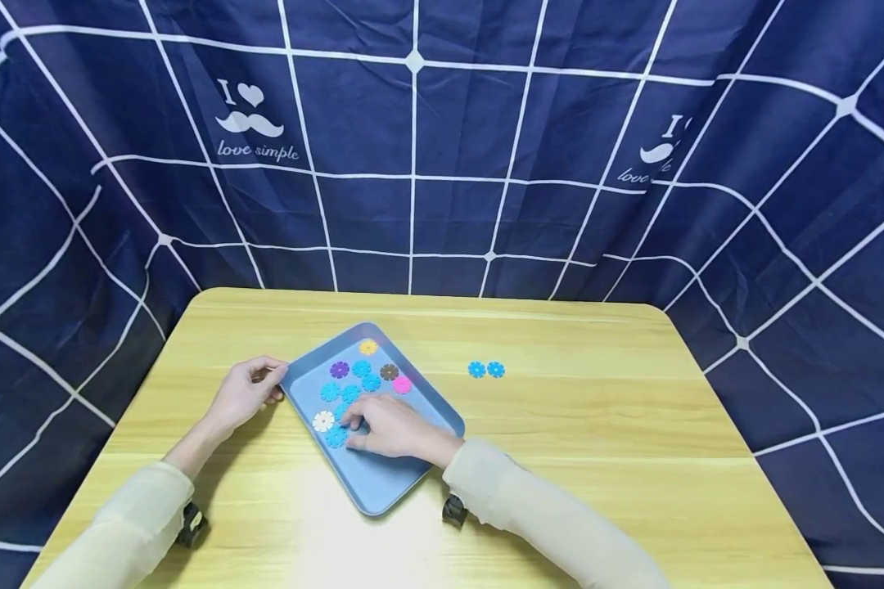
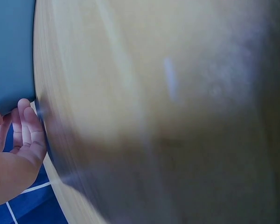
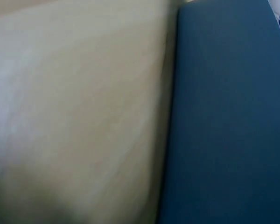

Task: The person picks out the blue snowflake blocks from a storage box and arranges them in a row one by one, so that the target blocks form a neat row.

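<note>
A blue-grey tray (image 1: 383, 483) lies slantwise on the table, several notched plastic discs spread inside it. My left hand (image 1: 246, 393) pinches the tray's left corner, thumb and fingers on either side of the wall; the left wrist view shows this hand (image 2: 18, 149) at the corner of the tray (image 2: 14, 56). Over the lower part of the tray, my right hand (image 1: 390, 427) reaches down with bent fingers, thumb and fingertips right at a light blue disc (image 1: 335, 438). A white disc (image 1: 323, 421) lies beside it. Whether the right fingertips grip a disc, I cannot tell.
Farther up the tray lie a purple disc (image 1: 340, 370), an orange disc (image 1: 368, 347), a brown disc (image 1: 389, 372), a pink disc (image 1: 401, 384) and more blue ones. Two blue discs (image 1: 486, 370) sit side by side on the wooden table (image 1: 597, 458). A dark blue curtain (image 1: 457, 213) hangs behind.
</note>
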{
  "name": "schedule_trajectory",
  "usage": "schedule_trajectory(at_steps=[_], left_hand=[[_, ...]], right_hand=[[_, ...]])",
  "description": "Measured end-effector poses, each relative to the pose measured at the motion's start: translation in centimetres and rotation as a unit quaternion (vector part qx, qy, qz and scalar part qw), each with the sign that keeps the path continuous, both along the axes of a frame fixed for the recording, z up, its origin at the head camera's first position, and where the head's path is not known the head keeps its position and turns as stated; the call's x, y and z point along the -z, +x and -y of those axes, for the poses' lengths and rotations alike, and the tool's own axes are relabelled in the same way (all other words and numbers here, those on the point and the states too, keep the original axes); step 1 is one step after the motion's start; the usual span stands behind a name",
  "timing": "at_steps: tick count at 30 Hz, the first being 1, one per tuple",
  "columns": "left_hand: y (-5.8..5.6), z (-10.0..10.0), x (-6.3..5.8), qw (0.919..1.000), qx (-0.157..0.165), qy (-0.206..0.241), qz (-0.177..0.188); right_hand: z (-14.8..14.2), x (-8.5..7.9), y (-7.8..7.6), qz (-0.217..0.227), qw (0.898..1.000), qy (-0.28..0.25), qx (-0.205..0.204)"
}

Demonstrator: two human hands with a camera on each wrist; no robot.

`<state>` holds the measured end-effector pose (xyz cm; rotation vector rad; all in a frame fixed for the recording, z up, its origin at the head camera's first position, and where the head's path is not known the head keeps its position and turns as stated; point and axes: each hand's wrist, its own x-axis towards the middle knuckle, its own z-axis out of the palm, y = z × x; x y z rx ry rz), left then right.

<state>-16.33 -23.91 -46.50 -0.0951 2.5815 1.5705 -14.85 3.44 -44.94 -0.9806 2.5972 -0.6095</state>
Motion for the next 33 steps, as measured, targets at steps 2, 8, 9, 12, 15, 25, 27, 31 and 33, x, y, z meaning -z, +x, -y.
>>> schedule_trajectory(at_steps=[2, 8, 9, 12, 15, 25, 27, 31, 33], left_hand=[[0.1, 0.0, 0.0, 1.0, 0.0, -0.001, 0.0], [0.0, 0.0, -0.1, 1.0, 0.0, 0.0, -0.002], [0.0, 0.0, -0.1, 1.0, 0.001, 0.0, -0.002], [0.0, 0.0, -0.1, 1.0, 0.001, 0.002, -0.002], [0.0, 0.0, -0.1, 1.0, 0.001, 0.003, -0.002], [0.1, 0.0, -0.1, 1.0, 0.0, 0.004, 0.0], [0.1, 0.0, -0.1, 1.0, -0.001, 0.005, 0.0], [0.1, 0.0, -0.1, 1.0, -0.002, 0.004, -0.002], [0.1, 0.0, -0.1, 1.0, -0.002, 0.003, -0.002]], right_hand=[[0.2, 0.1, 0.1, -0.001, 1.0, 0.002, -0.001], [0.7, 0.3, 0.0, -0.006, 1.0, 0.016, -0.004], [0.8, 0.3, 0.0, -0.006, 1.0, 0.017, -0.004], [1.1, 0.4, -0.1, -0.008, 1.0, 0.019, -0.007], [1.3, 0.5, -0.1, -0.008, 1.0, 0.022, -0.007], [1.8, 0.5, 0.0, -0.004, 0.999, 0.035, -0.003], [1.8, 0.5, 0.0, -0.001, 0.999, 0.033, 0.0], [1.7, 0.5, 0.0, 0.005, 1.0, 0.027, 0.005], [1.6, 0.4, 0.0, 0.008, 1.0, 0.023, 0.005]])
